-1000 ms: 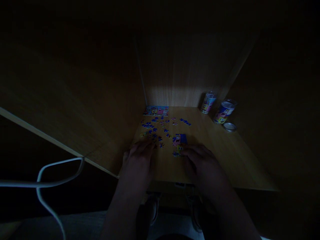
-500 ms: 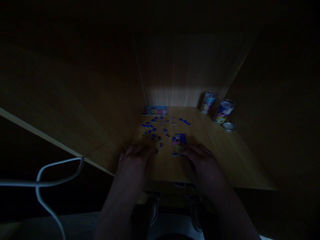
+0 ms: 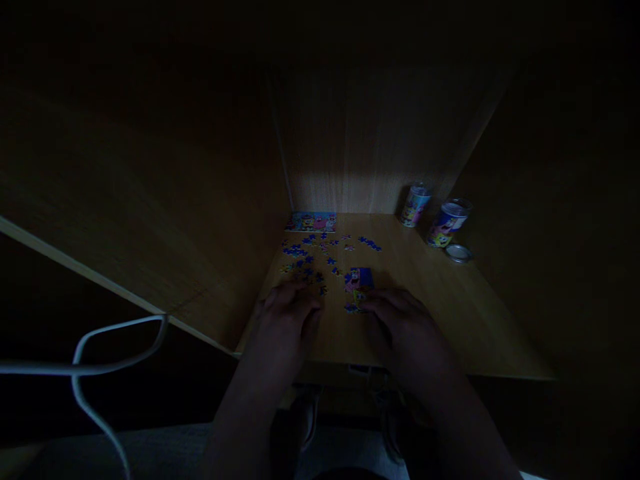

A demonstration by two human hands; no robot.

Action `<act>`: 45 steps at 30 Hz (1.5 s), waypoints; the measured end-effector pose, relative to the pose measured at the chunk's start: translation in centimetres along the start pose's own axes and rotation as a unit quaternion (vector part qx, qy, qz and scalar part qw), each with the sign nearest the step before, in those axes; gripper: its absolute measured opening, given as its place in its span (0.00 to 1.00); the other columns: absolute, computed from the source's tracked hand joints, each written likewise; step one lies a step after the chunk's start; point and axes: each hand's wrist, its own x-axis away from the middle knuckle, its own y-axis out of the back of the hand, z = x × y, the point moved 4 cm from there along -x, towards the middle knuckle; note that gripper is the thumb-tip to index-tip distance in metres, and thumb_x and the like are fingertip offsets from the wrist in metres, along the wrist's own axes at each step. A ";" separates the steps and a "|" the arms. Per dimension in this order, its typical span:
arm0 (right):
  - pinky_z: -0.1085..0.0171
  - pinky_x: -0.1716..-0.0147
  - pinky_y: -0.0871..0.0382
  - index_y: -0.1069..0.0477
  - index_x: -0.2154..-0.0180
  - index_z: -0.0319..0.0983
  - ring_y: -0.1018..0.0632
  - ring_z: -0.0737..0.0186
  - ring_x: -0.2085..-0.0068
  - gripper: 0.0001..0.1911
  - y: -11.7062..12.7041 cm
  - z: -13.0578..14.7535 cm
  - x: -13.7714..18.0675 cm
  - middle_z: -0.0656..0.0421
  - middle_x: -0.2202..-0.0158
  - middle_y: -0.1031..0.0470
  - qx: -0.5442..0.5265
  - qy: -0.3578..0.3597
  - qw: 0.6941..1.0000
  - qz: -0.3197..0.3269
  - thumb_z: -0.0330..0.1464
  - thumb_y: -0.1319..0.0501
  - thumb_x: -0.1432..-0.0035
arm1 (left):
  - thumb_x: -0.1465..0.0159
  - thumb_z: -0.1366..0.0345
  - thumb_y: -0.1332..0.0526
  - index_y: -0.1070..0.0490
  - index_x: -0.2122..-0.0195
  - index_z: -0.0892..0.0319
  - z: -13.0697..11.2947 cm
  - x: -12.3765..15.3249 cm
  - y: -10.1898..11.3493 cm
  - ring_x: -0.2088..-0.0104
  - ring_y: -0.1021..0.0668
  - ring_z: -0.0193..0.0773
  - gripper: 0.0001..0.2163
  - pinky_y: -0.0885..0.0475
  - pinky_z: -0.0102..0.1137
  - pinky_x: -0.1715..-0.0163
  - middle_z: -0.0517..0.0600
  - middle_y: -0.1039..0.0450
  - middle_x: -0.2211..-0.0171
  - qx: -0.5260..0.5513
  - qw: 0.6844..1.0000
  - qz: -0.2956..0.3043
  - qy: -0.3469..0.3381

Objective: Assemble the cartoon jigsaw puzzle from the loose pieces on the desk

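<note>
Small joined patch of blue-pink cardboard jigsaw pieces (image 3: 358,280) near middle of wooden surface (image 3: 450,313), touching right hand (image 3: 400,320) fingertips. Left hand (image 3: 290,313) flat among loose blue pieces (image 3: 303,253). Grip of either: cannot tell, too dark. Thin, light, bendable, joints prone to part; best slid flat or pinched at edges. Wall close on left, front edge just behind wrists; open room rightward toward two printed cans (image 3: 435,217).

Loose puzzle pieces (image 3: 307,257) lie on the desk (image 3: 450,320), left of two cans (image 3: 435,217).
</note>
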 end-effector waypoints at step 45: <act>0.44 0.40 0.25 0.19 0.47 0.44 0.20 0.49 0.44 0.15 -0.2 -0.3 -0.1 0.54 0.43 0.17 0.004 -0.004 1.000 0.006 0.27 0.39 0.31 | 0.35 0.64 0.24 0.22 0.52 0.54 -1.0 -0.4 -1.7 0.47 0.22 0.52 0.13 0.25 0.48 0.45 0.53 0.22 0.50 0.078 0.996 -0.014 -0.044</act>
